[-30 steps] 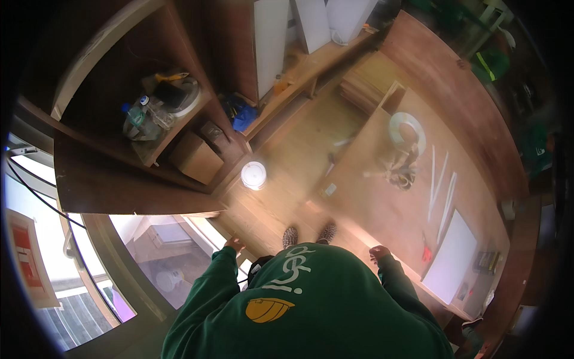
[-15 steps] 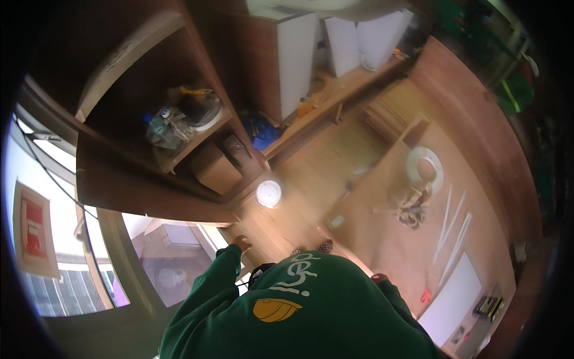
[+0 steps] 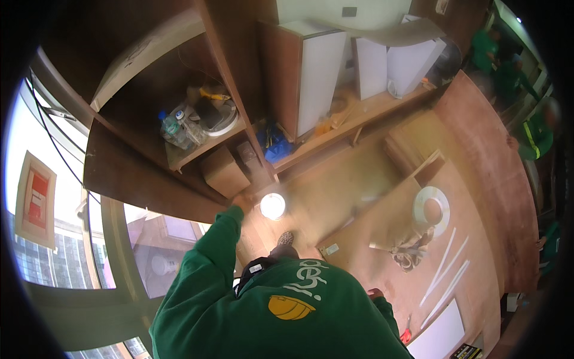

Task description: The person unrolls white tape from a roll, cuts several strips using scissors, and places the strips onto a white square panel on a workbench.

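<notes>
My left hand (image 3: 241, 204) reaches forward at the lower end of a dark brown cabinet panel (image 3: 149, 194); it is blurred, and I cannot make out whether it touches the panel. A round, bright white container (image 3: 272, 206) stands on the floor beside that hand. On the other side, my right hand (image 3: 375, 293) is low near the edge of a wooden board table (image 3: 359, 254), mostly hidden by its green sleeve. Red-handled scissors (image 3: 406, 335) lie close to it. Farther in on the table are thin white strips (image 3: 439, 275) and a crumpled brown bundle (image 3: 408, 258).
A white ring-shaped roll (image 3: 445, 210) lies on the table. Plastic bottles (image 3: 173, 128) and a cardboard box (image 3: 225, 172) fill the cabinet shelves. Blue bags (image 3: 276, 146) sit beside white-faced panels (image 3: 320, 81). Co-workers in green (image 3: 541, 134) stand beyond a curved wooden panel (image 3: 478, 143).
My left arm has stretched farther forward, bringing its hand up to the cabinet's lower end. One patterned shoe now shows ahead of me, and the view has shifted. My right hand stays low.
</notes>
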Demonstrator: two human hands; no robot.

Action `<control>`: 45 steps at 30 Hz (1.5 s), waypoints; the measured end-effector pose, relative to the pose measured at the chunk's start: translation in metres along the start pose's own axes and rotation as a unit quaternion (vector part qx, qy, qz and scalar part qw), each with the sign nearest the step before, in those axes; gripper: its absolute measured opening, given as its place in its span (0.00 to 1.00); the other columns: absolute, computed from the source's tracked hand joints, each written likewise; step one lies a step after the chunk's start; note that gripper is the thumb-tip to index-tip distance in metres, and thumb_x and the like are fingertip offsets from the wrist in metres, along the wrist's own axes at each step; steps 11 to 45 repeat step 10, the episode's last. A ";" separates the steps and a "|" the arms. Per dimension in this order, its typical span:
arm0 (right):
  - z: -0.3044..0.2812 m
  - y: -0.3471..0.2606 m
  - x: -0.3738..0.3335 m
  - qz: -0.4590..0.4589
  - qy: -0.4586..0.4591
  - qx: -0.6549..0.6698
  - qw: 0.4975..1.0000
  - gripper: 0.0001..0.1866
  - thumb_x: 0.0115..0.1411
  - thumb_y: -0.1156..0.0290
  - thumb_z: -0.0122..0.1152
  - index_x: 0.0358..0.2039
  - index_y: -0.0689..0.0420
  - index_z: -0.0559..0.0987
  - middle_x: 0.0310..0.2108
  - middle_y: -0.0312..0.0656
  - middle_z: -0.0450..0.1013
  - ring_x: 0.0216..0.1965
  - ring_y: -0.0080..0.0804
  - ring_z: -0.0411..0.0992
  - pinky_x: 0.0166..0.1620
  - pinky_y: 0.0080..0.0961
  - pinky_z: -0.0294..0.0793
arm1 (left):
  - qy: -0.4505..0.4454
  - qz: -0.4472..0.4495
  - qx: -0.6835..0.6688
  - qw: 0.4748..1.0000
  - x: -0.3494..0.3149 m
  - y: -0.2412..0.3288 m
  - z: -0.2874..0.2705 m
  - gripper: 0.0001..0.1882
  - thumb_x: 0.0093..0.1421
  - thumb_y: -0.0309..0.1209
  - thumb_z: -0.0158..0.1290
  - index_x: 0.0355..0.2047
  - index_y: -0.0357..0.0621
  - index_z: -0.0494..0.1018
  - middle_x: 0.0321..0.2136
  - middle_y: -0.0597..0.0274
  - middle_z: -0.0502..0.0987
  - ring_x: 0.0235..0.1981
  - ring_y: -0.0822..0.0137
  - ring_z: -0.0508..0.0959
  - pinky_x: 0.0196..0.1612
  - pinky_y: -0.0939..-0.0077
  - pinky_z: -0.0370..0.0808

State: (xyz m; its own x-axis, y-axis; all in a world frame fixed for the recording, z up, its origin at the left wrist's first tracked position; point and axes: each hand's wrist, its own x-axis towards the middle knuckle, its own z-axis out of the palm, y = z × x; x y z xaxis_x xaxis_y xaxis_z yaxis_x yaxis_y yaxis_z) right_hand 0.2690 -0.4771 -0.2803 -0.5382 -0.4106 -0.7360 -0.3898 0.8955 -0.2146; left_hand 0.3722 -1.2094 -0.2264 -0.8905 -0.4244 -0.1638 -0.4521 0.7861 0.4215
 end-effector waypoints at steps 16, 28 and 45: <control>0.068 -0.011 0.022 0.171 -0.035 0.172 0.970 0.31 0.49 0.42 0.61 0.45 0.52 0.81 0.42 0.49 0.78 0.46 0.42 0.76 0.53 0.38 0.73 | 0.252 -0.111 -0.384 0.881 0.238 -0.036 -0.224 0.16 0.60 0.29 0.51 0.49 0.47 0.69 0.27 0.62 0.76 0.28 0.65 0.77 0.32 0.68 0.76; 0.068 -0.011 0.022 0.171 -0.035 0.172 0.970 0.31 0.49 0.42 0.61 0.45 0.52 0.81 0.42 0.49 0.78 0.46 0.42 0.76 0.53 0.38 0.73 | 0.252 -0.111 -0.384 0.881 0.238 -0.036 -0.224 0.16 0.60 0.29 0.51 0.49 0.47 0.69 0.27 0.62 0.76 0.28 0.65 0.77 0.32 0.68 0.76; 0.068 -0.011 0.022 0.171 -0.035 0.172 0.970 0.31 0.49 0.42 0.61 0.45 0.52 0.81 0.42 0.49 0.78 0.46 0.42 0.76 0.53 0.38 0.73 | 0.252 -0.111 -0.384 0.881 0.238 -0.036 -0.224 0.16 0.60 0.29 0.51 0.49 0.47 0.69 0.27 0.62 0.76 0.28 0.65 0.77 0.32 0.68 0.76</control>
